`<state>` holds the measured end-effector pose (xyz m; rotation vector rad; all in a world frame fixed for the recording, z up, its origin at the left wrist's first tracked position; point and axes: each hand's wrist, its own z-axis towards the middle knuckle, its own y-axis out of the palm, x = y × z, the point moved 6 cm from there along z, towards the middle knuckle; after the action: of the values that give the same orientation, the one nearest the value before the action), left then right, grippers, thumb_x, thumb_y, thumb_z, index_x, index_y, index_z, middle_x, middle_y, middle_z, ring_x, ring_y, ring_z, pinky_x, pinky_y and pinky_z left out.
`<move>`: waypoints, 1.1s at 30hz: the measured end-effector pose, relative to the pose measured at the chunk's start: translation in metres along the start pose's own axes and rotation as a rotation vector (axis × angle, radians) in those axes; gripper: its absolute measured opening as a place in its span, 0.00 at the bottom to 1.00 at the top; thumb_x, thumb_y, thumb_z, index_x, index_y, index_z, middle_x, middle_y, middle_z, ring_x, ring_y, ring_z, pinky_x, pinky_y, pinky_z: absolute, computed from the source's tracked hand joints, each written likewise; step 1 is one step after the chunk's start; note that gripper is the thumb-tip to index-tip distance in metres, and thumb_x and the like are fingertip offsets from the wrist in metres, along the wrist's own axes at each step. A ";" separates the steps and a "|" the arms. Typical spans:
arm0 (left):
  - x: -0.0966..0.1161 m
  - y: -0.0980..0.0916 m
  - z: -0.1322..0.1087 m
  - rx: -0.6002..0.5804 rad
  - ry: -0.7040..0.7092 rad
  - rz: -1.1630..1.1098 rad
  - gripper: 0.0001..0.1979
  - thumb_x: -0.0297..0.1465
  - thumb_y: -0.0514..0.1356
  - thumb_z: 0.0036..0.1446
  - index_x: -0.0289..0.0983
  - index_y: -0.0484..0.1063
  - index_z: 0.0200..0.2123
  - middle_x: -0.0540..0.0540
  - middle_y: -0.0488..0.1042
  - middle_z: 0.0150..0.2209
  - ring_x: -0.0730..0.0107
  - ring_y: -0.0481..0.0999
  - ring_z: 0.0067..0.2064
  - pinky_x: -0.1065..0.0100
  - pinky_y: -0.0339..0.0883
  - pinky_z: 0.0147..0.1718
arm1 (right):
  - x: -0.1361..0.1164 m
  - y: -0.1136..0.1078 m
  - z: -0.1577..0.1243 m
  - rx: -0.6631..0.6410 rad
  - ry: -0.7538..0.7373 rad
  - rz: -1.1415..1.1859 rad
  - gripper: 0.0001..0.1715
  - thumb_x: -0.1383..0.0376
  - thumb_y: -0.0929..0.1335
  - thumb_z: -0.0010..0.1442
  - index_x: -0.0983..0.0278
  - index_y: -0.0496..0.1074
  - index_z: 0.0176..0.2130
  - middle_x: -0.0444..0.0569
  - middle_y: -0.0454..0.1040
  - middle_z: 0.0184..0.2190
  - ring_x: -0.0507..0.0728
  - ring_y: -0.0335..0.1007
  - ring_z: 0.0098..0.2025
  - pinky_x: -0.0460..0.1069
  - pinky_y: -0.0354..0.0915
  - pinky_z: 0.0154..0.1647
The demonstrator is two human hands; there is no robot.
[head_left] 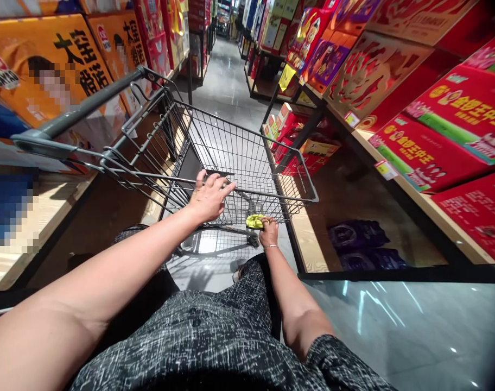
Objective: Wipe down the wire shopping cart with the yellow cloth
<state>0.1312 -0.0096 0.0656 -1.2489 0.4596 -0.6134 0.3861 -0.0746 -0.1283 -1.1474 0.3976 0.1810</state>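
Left grip [210, 195] released, palm flat on the wire side of the cart basket [239, 146]. Right grip [268, 232] clenched on yellow cloth [254, 221], down at the basket's lower edge.

Just one head cam here, tilted and looking down along both arms at a shopping cart [231, 157] mid-frame, close up, aisle floor [227, 81] running to upper center.

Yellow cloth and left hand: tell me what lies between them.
In the head view, only the grey wire mesh of the cart basket runs between the left hand and the yellow cloth, which the right hand grips.
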 end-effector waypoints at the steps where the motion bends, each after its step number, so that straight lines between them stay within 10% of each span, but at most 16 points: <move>1: 0.010 0.002 0.005 -0.019 0.041 -0.001 0.34 0.32 0.63 0.58 0.44 0.60 0.67 0.41 0.65 0.63 0.46 0.57 0.66 0.42 0.31 0.66 | 0.000 -0.014 0.005 0.043 -0.010 0.017 0.30 0.77 0.61 0.41 0.63 0.77 0.42 0.54 0.70 0.44 0.61 0.63 0.50 0.58 0.64 0.53; 9: 0.062 0.013 0.042 -0.181 0.142 -0.016 0.34 0.35 0.62 0.60 0.40 0.58 0.68 0.38 0.69 0.58 0.48 0.61 0.63 0.43 0.34 0.67 | 0.023 -0.142 0.051 0.708 0.048 0.034 0.17 0.66 0.65 0.59 0.60 0.73 0.48 0.53 0.59 0.54 0.65 0.57 0.59 0.63 0.59 0.60; 18: 0.055 0.019 0.044 -0.244 0.177 -0.086 0.41 0.42 0.64 0.56 0.37 0.55 0.69 0.38 0.65 0.61 0.49 0.60 0.63 0.50 0.39 0.66 | 0.057 -0.023 0.010 0.078 0.558 0.143 0.23 0.72 0.63 0.47 0.68 0.70 0.45 0.62 0.62 0.53 0.67 0.57 0.60 0.65 0.54 0.62; 23: 0.057 0.015 0.044 -0.262 0.169 -0.083 0.42 0.42 0.65 0.56 0.36 0.55 0.70 0.37 0.65 0.62 0.49 0.59 0.64 0.50 0.38 0.66 | 0.033 -0.008 0.010 -0.077 0.541 0.263 0.19 0.69 0.65 0.45 0.67 0.71 0.40 0.55 0.70 0.41 0.62 0.66 0.48 0.61 0.64 0.55; 26: 0.057 0.015 0.044 -0.257 0.160 -0.087 0.43 0.43 0.65 0.56 0.37 0.54 0.70 0.38 0.65 0.61 0.47 0.59 0.63 0.49 0.38 0.65 | 0.000 -0.040 0.024 -0.136 0.340 0.402 0.17 0.63 0.67 0.49 0.63 0.71 0.41 0.48 0.72 0.37 0.57 0.69 0.42 0.54 0.68 0.48; 30: 0.057 0.018 0.045 -0.257 0.152 -0.090 0.42 0.43 0.64 0.57 0.38 0.54 0.70 0.38 0.66 0.60 0.47 0.61 0.61 0.49 0.39 0.65 | -0.028 -0.145 0.047 0.341 -0.037 0.399 0.22 0.59 0.69 0.56 0.61 0.69 0.49 0.52 0.71 0.48 0.61 0.68 0.51 0.58 0.66 0.54; 33: 0.057 0.017 0.045 -0.235 0.152 -0.092 0.41 0.44 0.64 0.57 0.38 0.56 0.70 0.38 0.68 0.58 0.48 0.62 0.60 0.49 0.42 0.64 | -0.025 -0.183 0.066 0.434 0.046 0.051 0.23 0.69 0.65 0.56 0.62 0.71 0.51 0.57 0.68 0.53 0.64 0.64 0.57 0.60 0.62 0.58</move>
<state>0.2059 -0.0113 0.0611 -1.4585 0.6168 -0.7518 0.4397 -0.0874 0.0602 -0.7160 0.4798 0.1057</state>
